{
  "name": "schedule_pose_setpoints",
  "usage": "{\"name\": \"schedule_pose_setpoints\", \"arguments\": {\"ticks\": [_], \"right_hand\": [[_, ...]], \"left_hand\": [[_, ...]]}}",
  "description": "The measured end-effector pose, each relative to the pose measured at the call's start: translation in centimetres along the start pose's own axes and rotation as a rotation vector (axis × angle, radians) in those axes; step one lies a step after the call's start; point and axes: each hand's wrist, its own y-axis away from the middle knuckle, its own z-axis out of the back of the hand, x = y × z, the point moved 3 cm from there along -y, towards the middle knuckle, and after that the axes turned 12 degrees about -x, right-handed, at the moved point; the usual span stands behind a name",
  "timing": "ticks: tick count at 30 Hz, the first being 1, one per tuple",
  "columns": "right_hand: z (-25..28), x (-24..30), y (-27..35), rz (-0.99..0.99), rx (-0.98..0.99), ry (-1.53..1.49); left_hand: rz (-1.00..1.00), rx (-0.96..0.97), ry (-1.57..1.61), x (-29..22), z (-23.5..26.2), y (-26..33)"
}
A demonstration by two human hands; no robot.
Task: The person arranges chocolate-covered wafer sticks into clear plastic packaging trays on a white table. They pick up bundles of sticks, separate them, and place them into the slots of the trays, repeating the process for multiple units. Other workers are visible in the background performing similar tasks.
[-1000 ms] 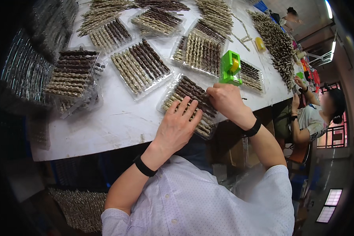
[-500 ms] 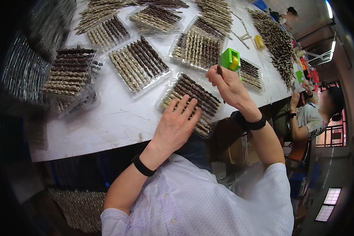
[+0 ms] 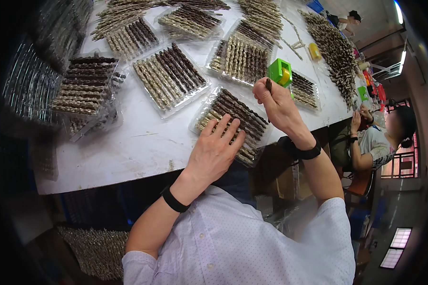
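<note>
The left hand (image 3: 215, 153) lies flat, fingers spread apart, on the near tray (image 3: 233, 124), a clear plastic tray of dark and pale twisted sticks at the table's (image 3: 128, 152) front edge. It holds nothing; it presses the tray down.

The right hand (image 3: 276, 102) is raised above the tray's 1 o'clock corner. Its fingers are curled together and pinched on a small dark piece (image 3: 268, 84) that shows above the knuckles. Whether this is a stick end or a tab cannot be told. Just beyond the hand, at 1 o'clock, stands a green tape dispenser (image 3: 280, 72).

More filled trays lie from 10 to 12 o'clock of the near tray, among them a centre tray (image 3: 170, 77) and a far tray (image 3: 240, 59). A stack of trays (image 3: 83, 88) sits at 9 o'clock. A loose heap of sticks (image 3: 337, 52) runs along the table's right end. A seated person (image 3: 380, 137) is at 3 o'clock, well apart from the work.

Judgement on the step in hand: the tray appears to be being closed or sealed. To do it well, the flat hand should keep even pressure so the rows do not shift. The pinch should stay firm on the dark piece. The tray's near corner overhangs the table edge; it should be watched for tipping.
</note>
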Motion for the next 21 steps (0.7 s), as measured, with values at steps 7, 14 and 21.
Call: {"name": "schedule_pose_setpoints", "arguments": {"ticks": [7,14,21], "right_hand": [[-1.3,-0.4,1.0,0.281,0.009,0.411],[-1.8,-0.4,1.8,0.352,0.012,0.648],[-2.5,0.2,2.2,0.570,-0.039,0.629]], "left_hand": [[-0.009,0.002,-0.004,0.0,-0.2,0.0],[-0.010,0.006,-0.015,0.1,-0.3,0.2],[-0.013,0.008,-0.019,-0.1,-0.2,0.3]]}}
